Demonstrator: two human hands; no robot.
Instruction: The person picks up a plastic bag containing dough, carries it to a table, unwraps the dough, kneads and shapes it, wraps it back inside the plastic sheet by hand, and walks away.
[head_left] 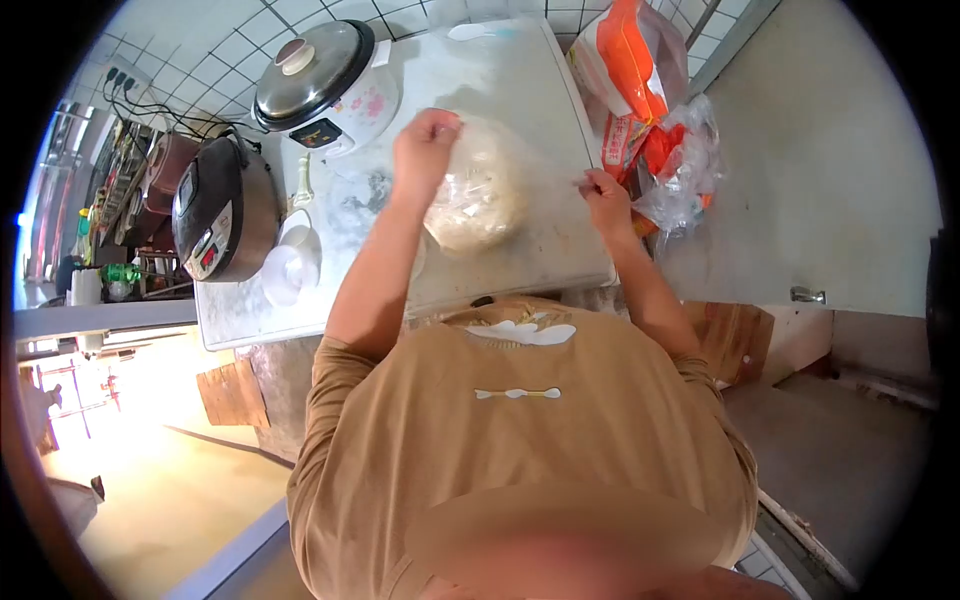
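A round, pale mass that looks like dough [480, 205] sits on the white table under clear plastic film. My left hand [425, 150] is above its upper left side, fingers closed in a pinch on the film's edge. To the right, near the table's right edge, my right hand [606, 198] has its fingertips pressed together. The film appears to stretch toward it, but what lies between those fingertips is too small to make out.
A white rice cooker [365, 105] with a steel lid stands at the back left, and a dark rice cooker [235, 205] at the left edge. White bowls [290, 272] are nearby. Orange and clear plastic bags [685, 165] lie beyond the right edge of the table [560, 255].
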